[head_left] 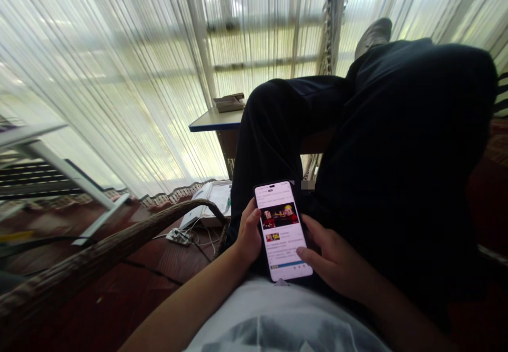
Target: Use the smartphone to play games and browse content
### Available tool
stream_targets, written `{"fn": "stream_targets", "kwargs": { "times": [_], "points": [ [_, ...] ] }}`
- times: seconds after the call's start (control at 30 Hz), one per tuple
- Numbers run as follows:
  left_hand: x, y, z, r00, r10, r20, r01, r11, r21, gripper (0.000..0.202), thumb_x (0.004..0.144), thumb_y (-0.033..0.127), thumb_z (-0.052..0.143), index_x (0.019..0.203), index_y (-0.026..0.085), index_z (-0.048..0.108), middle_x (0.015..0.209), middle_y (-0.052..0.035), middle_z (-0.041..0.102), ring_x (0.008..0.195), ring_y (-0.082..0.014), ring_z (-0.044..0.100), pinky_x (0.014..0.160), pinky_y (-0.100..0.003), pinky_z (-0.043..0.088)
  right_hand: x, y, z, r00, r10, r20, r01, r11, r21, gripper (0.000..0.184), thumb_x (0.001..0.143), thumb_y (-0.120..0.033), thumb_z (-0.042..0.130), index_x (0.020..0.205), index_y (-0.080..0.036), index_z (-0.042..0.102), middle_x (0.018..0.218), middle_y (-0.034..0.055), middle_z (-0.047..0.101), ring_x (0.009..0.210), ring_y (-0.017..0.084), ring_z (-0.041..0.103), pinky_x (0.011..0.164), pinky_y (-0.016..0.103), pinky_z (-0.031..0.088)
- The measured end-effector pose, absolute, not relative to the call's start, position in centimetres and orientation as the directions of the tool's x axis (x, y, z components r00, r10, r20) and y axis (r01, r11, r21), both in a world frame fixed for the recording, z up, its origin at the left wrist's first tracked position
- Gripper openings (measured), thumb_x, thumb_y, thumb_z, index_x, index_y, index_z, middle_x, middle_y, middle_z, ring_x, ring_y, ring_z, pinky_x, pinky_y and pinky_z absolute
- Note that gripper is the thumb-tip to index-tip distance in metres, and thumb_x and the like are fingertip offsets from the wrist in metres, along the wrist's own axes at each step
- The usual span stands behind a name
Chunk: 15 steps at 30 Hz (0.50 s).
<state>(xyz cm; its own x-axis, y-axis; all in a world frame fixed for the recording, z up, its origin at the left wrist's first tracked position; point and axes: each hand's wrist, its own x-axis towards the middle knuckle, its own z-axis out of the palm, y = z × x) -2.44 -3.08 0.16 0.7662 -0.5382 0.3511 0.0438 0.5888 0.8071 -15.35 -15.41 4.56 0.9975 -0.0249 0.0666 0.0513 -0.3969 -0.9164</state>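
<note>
Curtains (pixel 119 77) hang behind a blue-edged surface (pixel 208 120); an open white box (pixel 204 214) sits on the reddish floor (pixel 95 312). Over the lap (pixel 273 140), the left hand (pixel 250 233) has its grip closed on a lit phone (pixel 283 243); the right hand's (pixel 327 251) thumb overlies the screen, its grip impossible to tell.

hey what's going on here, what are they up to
A person with bent knees has a lit phone in front of them, screen up. The left hand holds it along its left side; the right hand is at the opposite side, thumb over the lower part, though whether it's pressing can't be told. Past the legs, a table stands by sheer curtains.
</note>
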Motion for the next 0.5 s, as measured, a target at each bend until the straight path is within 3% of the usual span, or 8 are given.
{"fn": "stream_targets", "kwargs": {
  "times": [0.13, 0.2, 0.33, 0.5],
  "points": [
    [-2.50, -3.06, 0.21, 0.782, -0.523, 0.341, 0.049, 0.596, 0.801, 0.040, 0.076, 0.044, 0.056, 0.103, 0.015, 0.055, 0.098, -0.0077, 0.062, 0.089, -0.0238, 0.059, 0.078, -0.034, 0.048, -15.31, -15.29, 4.40, 0.996, -0.050, 0.072, 0.040, -0.473, -0.880, 0.062, 0.077, -0.013, 0.051, 0.135, -0.022, 0.031, 0.115, 0.0036, 0.056, 0.084, 0.014, 0.059, 0.074, 0.024, 0.051],
    [-2.53, -3.03, 0.20, 0.772, -0.536, 0.341, 0.062, 0.598, 0.799, 0.039, 0.077, 0.043, 0.055, 0.104, 0.015, 0.055, 0.098, -0.0074, 0.062, 0.089, -0.0236, 0.059, 0.078, -0.034, 0.048, -15.33, -15.27, 4.35, 0.997, -0.051, 0.065, 0.032, -0.479, -0.877, 0.058, 0.079, -0.016, 0.050, 0.134, -0.022, 0.031, 0.114, 0.0035, 0.057, 0.082, 0.014, 0.060, 0.073, 0.025, 0.052],
    [-2.61, -3.08, 0.14, 0.772, -0.530, 0.351, 0.044, 0.596, 0.802, 0.037, 0.077, 0.043, 0.055, 0.101, 0.015, 0.056, 0.093, -0.0064, 0.062, 0.083, -0.0216, 0.059, 0.072, -0.031, 0.049, -15.43, -15.26, 4.55, 0.997, -0.037, 0.063, 0.042, -0.417, -0.908, 0.048, 0.087, -0.027, 0.044, 0.133, -0.023, 0.033, 0.116, 0.0030, 0.056, 0.092, 0.015, 0.059, 0.078, 0.026, 0.051],
    [-2.62, -3.20, 0.17, 0.766, -0.528, 0.367, 0.021, 0.590, 0.807, 0.036, 0.077, 0.044, 0.054, 0.098, 0.015, 0.056, 0.091, -0.0055, 0.062, 0.081, -0.0204, 0.059, 0.070, -0.030, 0.049, -15.54, -15.30, 4.70, 0.996, -0.034, 0.077, 0.053, -0.456, -0.888, 0.054, 0.083, -0.020, 0.051, 0.134, -0.024, 0.032, 0.121, 0.0020, 0.053, 0.101, 0.016, 0.056, 0.085, 0.026, 0.049]
  ]
}}
